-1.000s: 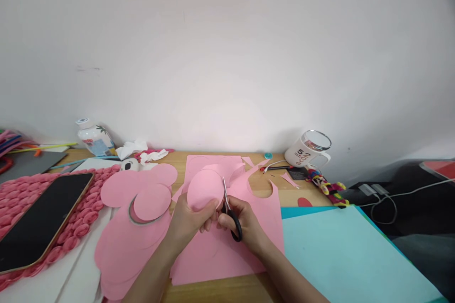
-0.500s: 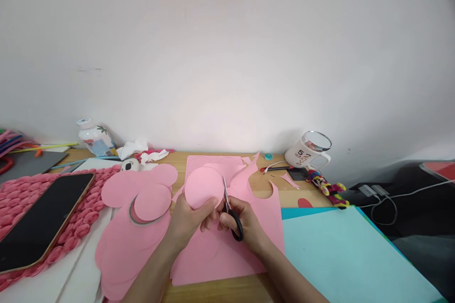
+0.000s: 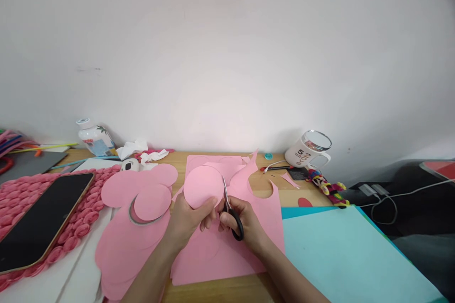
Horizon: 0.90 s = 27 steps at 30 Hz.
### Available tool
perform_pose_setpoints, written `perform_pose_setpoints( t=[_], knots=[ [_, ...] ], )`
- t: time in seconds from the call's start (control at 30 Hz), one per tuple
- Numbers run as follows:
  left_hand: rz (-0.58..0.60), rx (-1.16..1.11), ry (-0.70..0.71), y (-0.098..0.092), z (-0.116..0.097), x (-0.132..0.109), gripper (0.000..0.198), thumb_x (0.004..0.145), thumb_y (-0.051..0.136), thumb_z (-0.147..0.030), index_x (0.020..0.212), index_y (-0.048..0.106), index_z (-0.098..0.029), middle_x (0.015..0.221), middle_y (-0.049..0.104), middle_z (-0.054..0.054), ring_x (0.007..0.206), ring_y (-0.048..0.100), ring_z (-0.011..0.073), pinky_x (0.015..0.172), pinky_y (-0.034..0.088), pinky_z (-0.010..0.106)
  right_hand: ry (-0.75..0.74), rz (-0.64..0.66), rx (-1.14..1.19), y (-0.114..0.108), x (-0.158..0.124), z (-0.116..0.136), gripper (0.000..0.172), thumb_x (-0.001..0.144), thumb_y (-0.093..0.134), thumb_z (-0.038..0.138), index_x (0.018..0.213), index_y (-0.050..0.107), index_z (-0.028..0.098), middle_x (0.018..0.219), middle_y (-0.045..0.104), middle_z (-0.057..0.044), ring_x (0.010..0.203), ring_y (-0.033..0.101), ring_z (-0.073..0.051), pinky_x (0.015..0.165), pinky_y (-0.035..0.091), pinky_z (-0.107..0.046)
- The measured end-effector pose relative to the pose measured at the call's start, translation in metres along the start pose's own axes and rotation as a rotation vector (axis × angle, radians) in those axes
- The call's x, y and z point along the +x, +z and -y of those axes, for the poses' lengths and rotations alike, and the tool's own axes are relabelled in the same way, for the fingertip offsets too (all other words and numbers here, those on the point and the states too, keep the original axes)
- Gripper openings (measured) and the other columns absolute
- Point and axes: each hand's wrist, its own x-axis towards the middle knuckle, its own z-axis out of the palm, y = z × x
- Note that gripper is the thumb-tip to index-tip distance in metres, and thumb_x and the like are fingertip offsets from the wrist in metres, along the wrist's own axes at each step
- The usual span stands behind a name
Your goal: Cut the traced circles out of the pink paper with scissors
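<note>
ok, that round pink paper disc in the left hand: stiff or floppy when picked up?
Likely light: the round pink paper disc is a thin sheet. Pinched at its lower edge by the left hand, it stands without drooping, so probably fairly stiff. Probably creases easily.

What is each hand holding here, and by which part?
The left hand pinches the pink paper circle at its lower edge; the right hand holds the scissors by their black handles.
</note>
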Motion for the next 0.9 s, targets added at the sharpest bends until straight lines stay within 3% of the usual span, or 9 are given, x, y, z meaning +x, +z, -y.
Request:
perform_pose_setpoints(
  t=[0.9],
  knots=[
    [0.001, -0.041, 0.024, -0.0019, -0.0010, -0.0008, 0.033, 0.071, 0.060, -0.029, 0.044, 0.051, -0.014, 0.038, 0.049, -0.002, 0.032, 0.039, 0.0061, 0.036, 0.032, 0.021, 0.024, -0.038, -0.007, -0.0017, 0.0002, -0.0084, 0.024, 0.074, 0.064, 0.036, 0.064, 0.051, 0.018, 0.044, 0.048, 0.006, 0.040, 0.046, -0.010, 0.042, 0.035, -0.022]
  ],
)
